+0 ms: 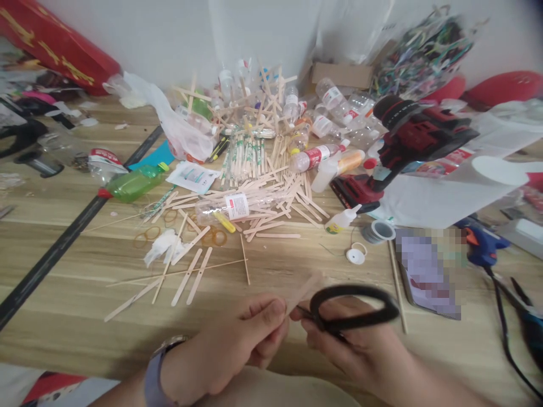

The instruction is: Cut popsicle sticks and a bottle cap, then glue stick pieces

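Note:
Near the table's front edge, my left hand (250, 333) is closed, pinching a wooden craft stick (304, 291) between thumb and fingers. The stick slants up to the right and is a little blurred. Close beside it, my right hand (352, 339) grips a pair of scissors with black handles (354, 308). One handle loop rises above the hand, and the blade end points left toward the stick. The fingers partly hide the blades, so I cannot tell whether they touch the stick. Left of my hands lie two loose craft sticks (186, 277) and thin wooden skewers (169, 275).
Craft sticks and a clear bottle (237, 207) lie mid-table, with more bottles behind. A red drill (394, 147), glue bottle (343, 219), phone (428, 277) and blue glue gun (483, 243) stand or lie to the right. A green bottle (136, 182) is at left beside a black strip (63, 249).

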Tool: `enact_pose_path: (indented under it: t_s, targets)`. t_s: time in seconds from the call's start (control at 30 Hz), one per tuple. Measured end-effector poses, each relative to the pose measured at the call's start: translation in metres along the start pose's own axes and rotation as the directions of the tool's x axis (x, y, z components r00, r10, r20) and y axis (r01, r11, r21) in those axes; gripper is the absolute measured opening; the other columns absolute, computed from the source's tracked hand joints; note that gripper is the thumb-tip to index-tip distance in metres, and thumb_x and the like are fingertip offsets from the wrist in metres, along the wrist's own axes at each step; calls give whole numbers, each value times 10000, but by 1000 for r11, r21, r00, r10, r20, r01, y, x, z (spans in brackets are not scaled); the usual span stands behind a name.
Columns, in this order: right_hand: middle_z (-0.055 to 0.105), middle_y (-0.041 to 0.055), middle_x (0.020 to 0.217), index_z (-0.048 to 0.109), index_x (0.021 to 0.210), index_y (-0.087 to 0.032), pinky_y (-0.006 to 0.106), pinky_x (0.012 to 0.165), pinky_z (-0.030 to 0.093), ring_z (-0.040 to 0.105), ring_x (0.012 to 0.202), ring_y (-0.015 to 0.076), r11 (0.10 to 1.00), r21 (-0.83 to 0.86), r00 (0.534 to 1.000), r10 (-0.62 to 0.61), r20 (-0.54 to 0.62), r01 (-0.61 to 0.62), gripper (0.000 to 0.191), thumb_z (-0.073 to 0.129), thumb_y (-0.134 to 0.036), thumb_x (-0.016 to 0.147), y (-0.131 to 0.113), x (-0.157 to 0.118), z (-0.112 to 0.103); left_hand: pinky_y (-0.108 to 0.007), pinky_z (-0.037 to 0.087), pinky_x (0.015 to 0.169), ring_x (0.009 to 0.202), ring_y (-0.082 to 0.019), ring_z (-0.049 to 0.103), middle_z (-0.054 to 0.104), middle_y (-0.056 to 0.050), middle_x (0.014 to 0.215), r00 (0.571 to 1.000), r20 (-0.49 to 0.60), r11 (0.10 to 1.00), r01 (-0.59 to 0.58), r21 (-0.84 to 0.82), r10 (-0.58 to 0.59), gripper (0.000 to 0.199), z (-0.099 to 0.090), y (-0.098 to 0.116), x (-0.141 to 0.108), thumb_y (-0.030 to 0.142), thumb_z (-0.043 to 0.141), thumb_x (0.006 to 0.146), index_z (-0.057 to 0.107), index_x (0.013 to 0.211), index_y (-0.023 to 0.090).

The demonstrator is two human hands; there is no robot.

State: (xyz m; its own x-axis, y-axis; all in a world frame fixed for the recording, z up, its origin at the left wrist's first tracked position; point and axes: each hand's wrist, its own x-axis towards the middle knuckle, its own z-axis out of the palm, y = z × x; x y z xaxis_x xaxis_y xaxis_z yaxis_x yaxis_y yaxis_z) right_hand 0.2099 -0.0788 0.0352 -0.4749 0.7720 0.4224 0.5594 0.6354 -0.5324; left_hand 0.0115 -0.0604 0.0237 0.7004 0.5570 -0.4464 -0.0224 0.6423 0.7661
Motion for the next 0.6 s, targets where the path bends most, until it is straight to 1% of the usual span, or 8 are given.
enact_pose_path:
  t_s: [0.1, 0.17, 0.23, 0.3, 0.37, 0.43, 0.5, 0.6]
  targets:
    - [675, 36, 637, 552, 1065, -114, 292, 436, 437, 614, 482, 171, 943, -258, 976, -189, 104, 210, 312, 250, -142, 994, 4, -1, -2, -248, 203, 479, 473, -82, 260, 329, 84, 497, 997, -29, 997, 70, -38, -71, 524, 1, -2, 0, 650, 531, 827, 416, 590, 197]
    - [675, 52, 633, 566, 1073, -84, 310, 417, 433, 612, 470, 187, 939, -259, 971, -195, 140, 226, 339, 243, -148, 991, 5, -1, -3, -247, 195, 477, 475, -83, 250, 327, 86, 501, 995, -51, 996, 77, -55, -80, 515, 2, -2, 0, 649, 531, 826, 417, 605, 199]
    - [676, 28, 656, 587, 996, -130, 260, 436, 463, 626, 490, 150, 998, -50, 992, -33, 121, 39, 271, 319, -171, 988, 3, -3, 0, -248, 206, 480, 476, -84, 257, 326, 83, 501, 998, -51, 999, 40, -29, -41, 517, 3, -1, 0, 650, 522, 830, 410, 600, 200]
    - [658, -9, 649, 576, 873, -173, 184, 455, 478, 631, 497, 99, 965, 185, 973, 154, 170, -185, 227, 376, -177, 980, 1, -4, 4, -249, 222, 485, 479, -86, 265, 327, 80, 506, 1000, -24, 1000, 11, 3, -11, 514, 3, 1, -1, 643, 516, 838, 408, 598, 202]
    - [646, -20, 630, 561, 827, -184, 155, 445, 472, 625, 485, 83, 949, 215, 964, 191, 185, -229, 246, 372, -180, 985, 1, -5, 5, -248, 230, 486, 479, -87, 265, 326, 80, 508, 1000, 8, 1000, 9, -4, -9, 505, 2, 1, -1, 633, 527, 835, 410, 598, 202]
    - [667, 14, 633, 587, 917, -157, 209, 440, 480, 633, 488, 124, 1000, 9, 992, 25, 126, -26, 274, 324, -173, 992, 3, -5, 4, -245, 232, 487, 482, -87, 264, 331, 80, 510, 999, 18, 998, 44, -47, -44, 498, 1, -1, 0, 630, 540, 825, 417, 605, 201]
    - [687, 60, 647, 587, 1053, -101, 273, 438, 469, 637, 498, 172, 939, -264, 974, -199, 107, 220, 328, 267, -130, 984, 6, -5, 1, -240, 228, 485, 484, -86, 254, 324, 85, 511, 996, 20, 991, 93, -100, -91, 491, 1, -3, 1, 628, 543, 823, 421, 617, 199]
    - [673, 45, 628, 583, 1064, -95, 267, 451, 457, 620, 488, 159, 932, -282, 974, -213, 79, 226, 327, 266, -125, 992, 7, -2, 0, -237, 210, 474, 483, -85, 237, 318, 87, 513, 996, 10, 990, 86, -108, -85, 491, -1, -5, 3, 626, 533, 835, 419, 623, 198]
